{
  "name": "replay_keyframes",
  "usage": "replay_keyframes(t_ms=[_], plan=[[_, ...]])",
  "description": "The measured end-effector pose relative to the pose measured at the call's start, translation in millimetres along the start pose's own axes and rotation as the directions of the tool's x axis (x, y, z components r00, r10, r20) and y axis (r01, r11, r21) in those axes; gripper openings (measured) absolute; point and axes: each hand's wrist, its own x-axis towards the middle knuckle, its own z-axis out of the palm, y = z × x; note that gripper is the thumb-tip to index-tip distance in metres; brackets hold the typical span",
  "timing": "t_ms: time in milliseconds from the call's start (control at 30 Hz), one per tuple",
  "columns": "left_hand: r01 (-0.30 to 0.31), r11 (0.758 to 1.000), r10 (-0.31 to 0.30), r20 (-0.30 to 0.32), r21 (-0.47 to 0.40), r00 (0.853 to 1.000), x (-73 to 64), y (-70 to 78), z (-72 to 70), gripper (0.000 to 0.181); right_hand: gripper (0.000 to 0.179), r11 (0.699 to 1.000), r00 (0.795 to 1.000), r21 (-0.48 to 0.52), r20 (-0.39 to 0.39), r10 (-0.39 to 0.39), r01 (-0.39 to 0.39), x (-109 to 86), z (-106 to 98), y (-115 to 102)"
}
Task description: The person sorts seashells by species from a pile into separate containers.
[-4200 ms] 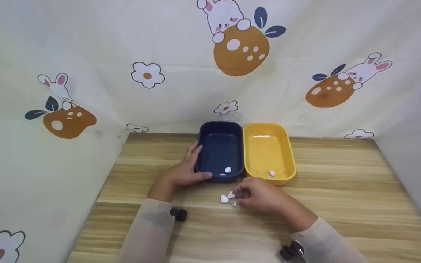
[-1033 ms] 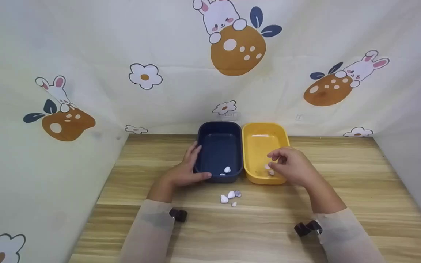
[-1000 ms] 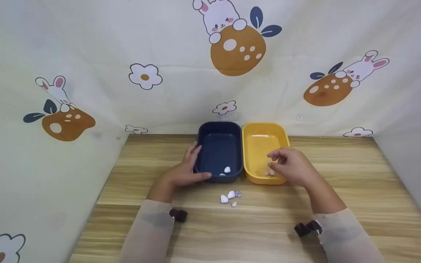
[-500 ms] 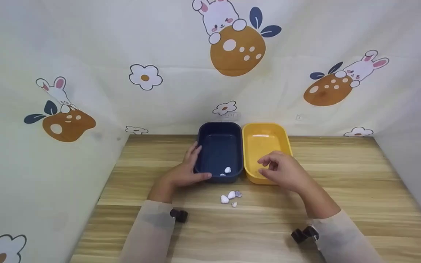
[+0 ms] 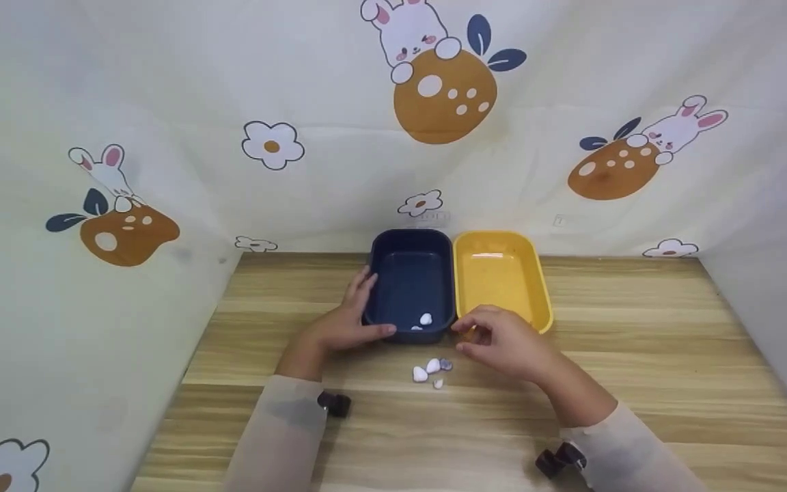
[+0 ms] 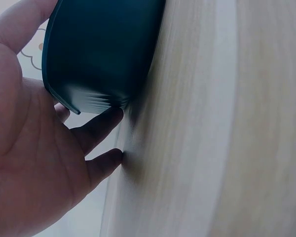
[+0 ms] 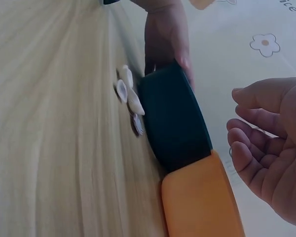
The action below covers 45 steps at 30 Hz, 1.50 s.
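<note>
My left hand [image 5: 342, 324] rests round the near left corner of a navy tray [image 5: 410, 277], thumb along its front rim. In the left wrist view its fingers [image 6: 96, 131] stretch along the tray's outer wall, down toward the tabletop. My right hand [image 5: 506, 342] holds nothing; it hovers over the front edge of a yellow tray [image 5: 499, 273] with fingers loosely bent. Several small seashells [image 7: 133, 102] lie grouped on the table before the navy tray, mostly white, one greyish [image 5: 445, 365]. Inside the navy tray sit white shells [image 5: 425, 318]. The hand hides the yellow tray's near end.
Both trays stand side by side at the back of the wood-grain table [image 5: 380, 437]. Behind them hangs a pale cloth [image 5: 339, 82] printed with rabbits and flowers, which also covers both sides. A black wrist mount [image 5: 561, 459] sits at the right sleeve.
My right hand reached from the table shells to the yellow tray, released a shell there, and has come back toward me and leftward, empty. My left hand has stayed on the navy tray.
</note>
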Motion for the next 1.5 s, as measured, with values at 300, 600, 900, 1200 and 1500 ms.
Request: replay_keyframes(t_ms=[300, 600, 900, 1200, 1500], plan=[[0.008, 1.000, -0.008, 0.001, 0.017, 1.000, -0.4, -0.5, 0.5, 0.120, 0.024, 0.999, 0.993, 0.029, 0.109, -0.035, 0.032, -1.5, 21, -1], [0.012, 1.000, -0.012, 0.008, 0.015, 1.000, 0.6, -2.0, 0.7, 0.120, 0.025, 1.000, 0.981, 0.003, 0.193, -0.016, 0.016, 0.0, 34, 7], [0.038, 0.999, -0.038, 0.011, 0.019, 0.999, 0.9, -0.2, 0.7, 0.122, 0.027, 0.990, 0.974, -0.086, 0.203, -0.096, 0.116, 1.8, 45, 19], [0.043, 0.999, -0.043, 0.009, 0.008, 0.999, 1.8, -2.0, 1.7, 0.122, 0.026, 0.990, 0.976, -0.123, 0.213, -0.037, 0.064, 1.5, 47, 20], [0.020, 1.000, -0.020, 0.004, 0.006, 1.000, 1.2, -0.6, 0.7, 0.122, 0.017, 0.983, 0.974, -0.146, 0.213, -0.079, 0.112, 1.6, 49, 23]])
